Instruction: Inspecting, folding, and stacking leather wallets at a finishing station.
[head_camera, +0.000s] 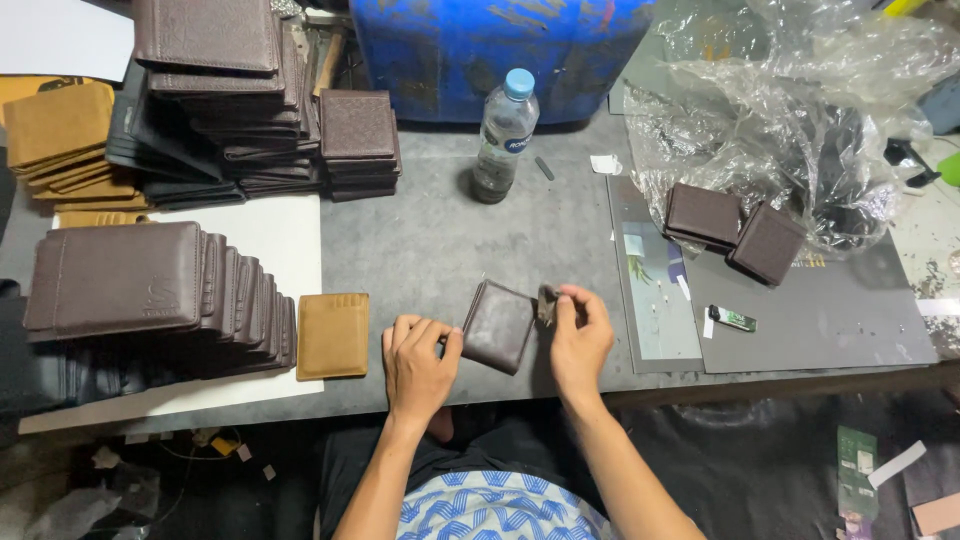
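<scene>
A dark brown folded wallet (497, 325) lies tilted on the grey table (430, 240) near its front edge. My left hand (418, 362) presses its fingertips against the wallet's left lower edge. My right hand (579, 335) pinches a small dark piece (547, 303) at the wallet's upper right corner.
A fanned row of brown wallets (150, 300) and a tan card holder (333, 335) lie at left on a white board. Stacks of brown, black and tan wallets (220, 90) stand at back left. A water bottle (505, 135), two wallets (735, 235), crumpled plastic (790, 90), a lighter (733, 319).
</scene>
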